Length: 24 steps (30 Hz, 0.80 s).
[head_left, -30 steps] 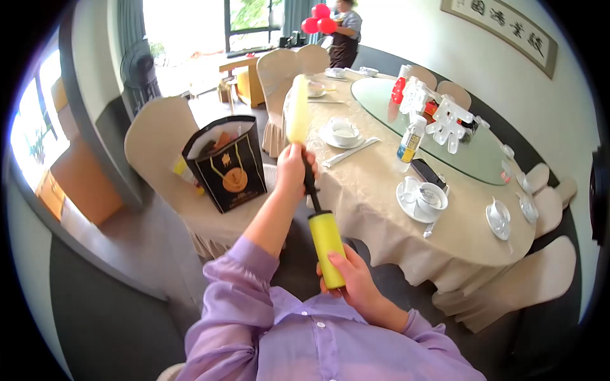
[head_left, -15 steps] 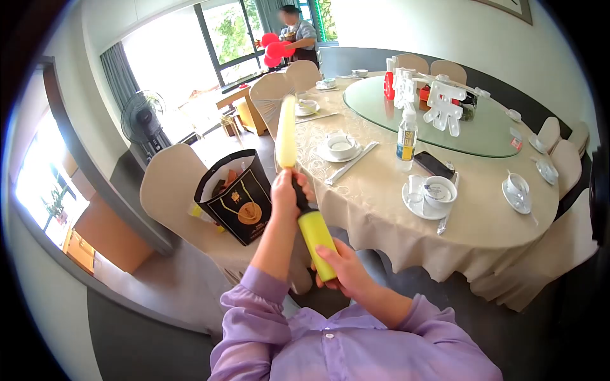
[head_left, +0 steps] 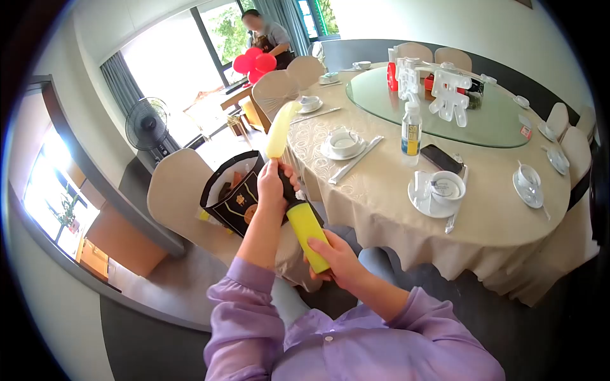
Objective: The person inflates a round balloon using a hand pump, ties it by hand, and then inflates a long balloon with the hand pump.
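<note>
My left hand (head_left: 277,185) is closed around the black top end of a hand pump, where the neck of a pale yellow long balloon (head_left: 279,132) sits. The balloon points up and away from me, partly inflated. My right hand (head_left: 332,257) grips the lower part of the pump's yellow-green barrel (head_left: 307,232). Just beyond my left hand, a black paper bag (head_left: 236,202) with things inside stands on a covered chair (head_left: 179,184).
On the right is a round table (head_left: 381,190) with a glass turntable (head_left: 375,95), a bottle (head_left: 411,131), a phone (head_left: 441,158) and several wrapped bowls. A person (head_left: 270,35) with red balloons (head_left: 254,62) stands at the back. A fan (head_left: 147,124) is at the left.
The pump's black rod has gone into the barrel, and my hands are closer together. The balloon now leans to the right. The view has turned left, and the person at the back bends lower.
</note>
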Available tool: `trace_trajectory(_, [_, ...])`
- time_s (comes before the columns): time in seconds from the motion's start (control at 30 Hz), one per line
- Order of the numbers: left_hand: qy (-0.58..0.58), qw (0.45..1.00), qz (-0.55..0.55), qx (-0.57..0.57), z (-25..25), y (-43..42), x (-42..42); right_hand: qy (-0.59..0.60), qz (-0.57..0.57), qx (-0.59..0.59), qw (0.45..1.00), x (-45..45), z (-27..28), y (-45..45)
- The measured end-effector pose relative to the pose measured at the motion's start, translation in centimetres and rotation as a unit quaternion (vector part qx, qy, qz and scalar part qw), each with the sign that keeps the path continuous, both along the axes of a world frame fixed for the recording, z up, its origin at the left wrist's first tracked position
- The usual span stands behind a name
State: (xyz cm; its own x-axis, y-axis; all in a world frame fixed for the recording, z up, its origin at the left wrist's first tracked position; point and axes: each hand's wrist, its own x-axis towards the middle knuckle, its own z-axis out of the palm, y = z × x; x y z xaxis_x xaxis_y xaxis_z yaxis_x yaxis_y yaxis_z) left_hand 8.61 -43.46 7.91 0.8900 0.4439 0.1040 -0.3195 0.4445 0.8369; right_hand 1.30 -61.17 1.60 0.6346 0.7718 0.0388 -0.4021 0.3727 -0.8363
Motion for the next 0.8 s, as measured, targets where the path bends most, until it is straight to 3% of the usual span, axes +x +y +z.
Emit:
trace_trajectory(0.1, [0.011, 0.998, 0.02, 0.05, 0.8, 0.1, 0.6, 0.036, 0.012, -0.027, 0.999, -2.4, 0.3, -2.9])
trace_trajectory(0.2, [0.0, 0.999, 0.039, 0.009, -0.7, 1.1, 1.2, 0.071, 0.018, -0.037, 0.997, -4.2, -0.4, -5.3])
trace_trajectory(0.37, [-0.015, 1.0, -0.005, 0.001, -1.3, 0.5, 0.7, 0.124, 0.017, 0.028, 0.992, -0.4, 0.4, -0.6])
trace_trajectory(0.4, [-0.026, 1.0, -0.008, -0.016, -0.3, 0.8, 0.7, 0.096, 0.007, 0.04, 0.995, -0.1, 0.4, 0.1])
trace_trajectory(0.5, [0.011, 0.997, 0.005, 0.074, 1.8, -0.5, 0.0, 0.055, 0.01, 0.031, 0.998, -1.6, 0.7, -1.6])
trace_trajectory(0.67, [-0.039, 0.999, 0.034, -0.006, 0.3, 0.4, 0.4, 0.067, 0.026, -0.012, 0.997, -2.4, 0.3, -4.1])
trace_trajectory(0.8, [-0.041, 0.998, 0.035, 0.027, 1.2, -0.6, -0.4, 0.066, 0.027, 0.049, 0.996, 0.2, 0.9, -0.5])
